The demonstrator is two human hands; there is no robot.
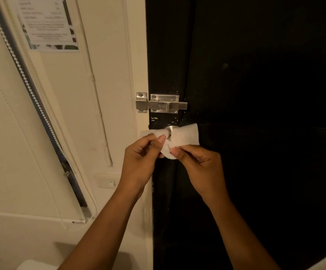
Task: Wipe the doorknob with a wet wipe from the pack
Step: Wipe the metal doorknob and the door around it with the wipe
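Both hands are raised at a black door (255, 94), each pinching one end of a white wet wipe (185, 136) that is draped over the silver doorknob (171, 129). The left hand (138, 162) grips the wipe's left part between thumb and fingers, and the right hand (199, 166) clamps the lower right part the same way; the two hands sit close together, just below the knob. Only a small arc of the knob's metal shows through a gap in the wipe (the rest is covered). Just above the knob, a steel slide bolt (161, 105) spans the door edge and the cream frame. On the wall to the left hang a printed notice (47, 24) and a window blind (31, 90), with a light switch (109, 182) lower down.
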